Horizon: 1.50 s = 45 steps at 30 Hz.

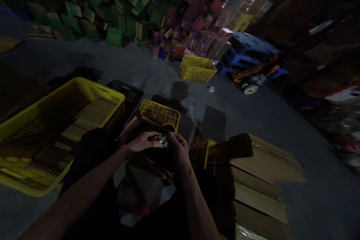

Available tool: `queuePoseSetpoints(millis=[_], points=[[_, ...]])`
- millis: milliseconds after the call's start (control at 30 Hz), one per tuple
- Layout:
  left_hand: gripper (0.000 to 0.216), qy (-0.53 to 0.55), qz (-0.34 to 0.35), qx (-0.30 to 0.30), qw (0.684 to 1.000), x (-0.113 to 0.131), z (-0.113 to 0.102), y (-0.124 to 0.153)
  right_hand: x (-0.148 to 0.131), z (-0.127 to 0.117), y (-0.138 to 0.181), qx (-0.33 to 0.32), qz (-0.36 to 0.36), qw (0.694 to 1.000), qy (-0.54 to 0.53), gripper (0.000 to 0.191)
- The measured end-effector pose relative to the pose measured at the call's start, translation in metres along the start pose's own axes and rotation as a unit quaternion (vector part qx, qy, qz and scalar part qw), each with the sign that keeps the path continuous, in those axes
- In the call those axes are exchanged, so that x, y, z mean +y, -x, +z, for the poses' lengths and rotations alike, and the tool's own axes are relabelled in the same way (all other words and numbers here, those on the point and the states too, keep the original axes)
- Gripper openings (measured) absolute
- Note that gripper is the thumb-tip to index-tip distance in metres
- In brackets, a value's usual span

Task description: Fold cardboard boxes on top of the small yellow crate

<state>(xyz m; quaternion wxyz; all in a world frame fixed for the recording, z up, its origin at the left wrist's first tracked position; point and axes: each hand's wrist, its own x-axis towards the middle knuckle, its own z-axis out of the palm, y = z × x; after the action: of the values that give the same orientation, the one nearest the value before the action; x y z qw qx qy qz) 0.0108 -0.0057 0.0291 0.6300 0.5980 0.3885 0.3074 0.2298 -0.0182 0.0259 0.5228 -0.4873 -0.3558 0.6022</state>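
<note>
Here, close to the camera, both bare forearms reach forward over a dark lap and a pale plastic bag [146, 195] with something red inside it. The left hand [143, 142] and the right hand [177, 149] meet just above this bag, and together they grip a small dark item [161, 141] with a little yellow-green shine on it. The left fingers curl over its near-left side, and the right fingers close on its right edge. What the item is exactly, I cannot tell; the light is too low.

As I judge it, the step in hand is working on or checking this small item between the fingertips, over an open cardboard box [140, 125]. The next move calls for a firm pinch and good light, because the piece is small and could slip down into the bag or the box.

Just behind the hands lies a small yellow basket [160, 113]. To the left stands a large yellow crate [92, 88] with cardboard sheets in it. To the right, flat cardboard boxes [261, 172] are stacked.

Farther away on the grey floor stands another yellow crate [197, 68], and near it a blue pallet [250, 50]. At the far wall, green cartons [112, 18] and pink cartons [202, 26] are piled.
</note>
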Motion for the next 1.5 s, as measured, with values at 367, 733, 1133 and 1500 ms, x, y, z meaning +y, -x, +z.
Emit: queuePoseSetpoints(millis=[367,733,1133,1500], points=[[0.056,0.057,0.012,0.069,0.996,-0.013,-0.01,-0.002,-0.008,0.002,0.0,-0.007,0.02,0.999,-0.031,0.041],[0.036,0.011,0.011,0.182,0.983,-0.012,-0.013,-0.002,-0.004,-0.008,0.001,-0.009,-0.005,0.998,0.066,0.028],[0.041,0.063,-0.026,0.2,0.978,-0.013,-0.009,-0.003,0.004,-0.002,-0.007,0.034,-0.022,0.996,0.078,0.036],[0.061,0.108,-0.026,0.099,0.989,-0.012,-0.005,0.003,0.005,-0.01,-0.008,0.039,-0.041,0.993,0.105,0.04]])
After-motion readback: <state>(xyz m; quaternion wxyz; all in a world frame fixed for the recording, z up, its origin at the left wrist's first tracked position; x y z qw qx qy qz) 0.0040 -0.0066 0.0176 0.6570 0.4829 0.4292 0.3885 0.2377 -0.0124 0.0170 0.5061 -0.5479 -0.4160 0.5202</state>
